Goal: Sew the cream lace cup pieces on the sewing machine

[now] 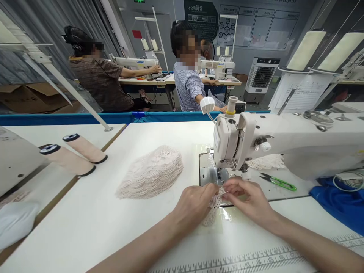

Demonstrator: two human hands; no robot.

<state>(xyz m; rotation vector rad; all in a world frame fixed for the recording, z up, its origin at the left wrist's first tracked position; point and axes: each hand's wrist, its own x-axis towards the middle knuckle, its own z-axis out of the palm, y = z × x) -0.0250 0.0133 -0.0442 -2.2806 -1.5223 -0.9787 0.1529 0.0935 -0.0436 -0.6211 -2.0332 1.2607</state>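
Observation:
A small piece of pale pink lace (211, 217) is pinched between my two hands, just in front of the sewing machine's (227, 140) needle area. My left hand (196, 201) is closed on its left side, with the lace hanging below the fingers. My right hand (248, 197) grips its upper right edge between thumb and fingers. The metal needle plate (206, 170) lies right behind my fingertips. To the left stands a stack of matching lace pieces (153, 172). More lace (267, 162) lies behind the machine's head, partly hidden.
Green thread snips (280, 182) lie right of my right hand, with blue cloth (335, 201) beyond. A ruler scale (241, 261) runs along the front edge. Two peach thread cones (68, 159) lie at left. Two people (187, 79) sit at machines across the table.

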